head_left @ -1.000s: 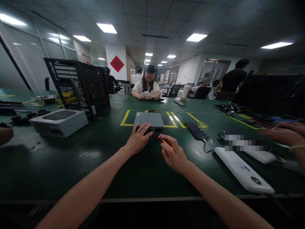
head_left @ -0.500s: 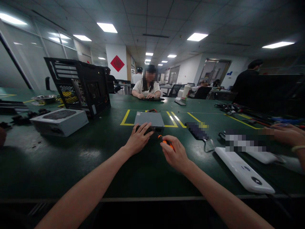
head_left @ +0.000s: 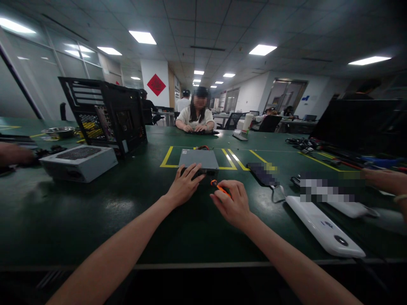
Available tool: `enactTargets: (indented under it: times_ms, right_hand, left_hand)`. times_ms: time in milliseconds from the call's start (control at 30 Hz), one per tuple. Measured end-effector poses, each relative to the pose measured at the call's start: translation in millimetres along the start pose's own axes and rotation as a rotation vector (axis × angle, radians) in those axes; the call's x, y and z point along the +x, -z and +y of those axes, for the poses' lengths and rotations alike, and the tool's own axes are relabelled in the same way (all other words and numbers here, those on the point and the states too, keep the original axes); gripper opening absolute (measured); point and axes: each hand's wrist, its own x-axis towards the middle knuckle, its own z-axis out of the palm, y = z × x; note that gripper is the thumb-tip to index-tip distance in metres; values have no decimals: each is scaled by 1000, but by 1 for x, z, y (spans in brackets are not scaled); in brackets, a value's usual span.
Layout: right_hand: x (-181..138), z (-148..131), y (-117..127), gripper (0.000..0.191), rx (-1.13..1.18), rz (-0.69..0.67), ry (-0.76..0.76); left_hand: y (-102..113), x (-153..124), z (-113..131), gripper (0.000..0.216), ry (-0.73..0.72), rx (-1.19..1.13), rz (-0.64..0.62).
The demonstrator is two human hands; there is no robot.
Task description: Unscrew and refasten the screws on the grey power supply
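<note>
A grey metal computer power supply [head_left: 200,159] lies on the green table in front of me. My left hand [head_left: 184,181] grips its near edge, fingers over the top and thumb against the dark near panel. In a pinch, my right hand [head_left: 232,202] holds an orange-and-black screwdriver [head_left: 219,187] just to the right of that panel. The screwdriver points up and left toward the box; whether its tip touches a screw is too small to see.
At left stand a second power supply [head_left: 81,163], an open black computer case [head_left: 111,114] and a metal bowl [head_left: 62,132]. A phone [head_left: 262,173] and a white power bank [head_left: 324,226] lie at right. Co-workers' hands show at both edges; another person [head_left: 195,114] sits opposite.
My right hand has shifted slightly left with the screwdriver; my left hand stays on the power supply. A co-worker's hand at left has reached farther in. The standing person at right has moved right.
</note>
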Motion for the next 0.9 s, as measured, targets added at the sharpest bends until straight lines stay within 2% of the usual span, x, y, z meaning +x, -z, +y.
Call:
enactTargets:
  times_ms: [200,400,500,667,900]
  right_hand:
    - [0,0,0,36,138,35,-3]
    - [-4,3,-3,31,78,-55,12]
    - [-6,3,-3,34,103,-54,-1]
    - [-5,2,-2,27,48,-81,29]
    - [-2,0,-1,24,10,-26,12]
  left_hand:
    - [1,0,1,39,6,-5,-8]
    - [1,0,0,39,9,-10,-18]
    - [1,0,0,39,3,-6,-16]
    - [1,0,0,38,2,-9,-12]
    - [1,0,-1,38,3,0,-22]
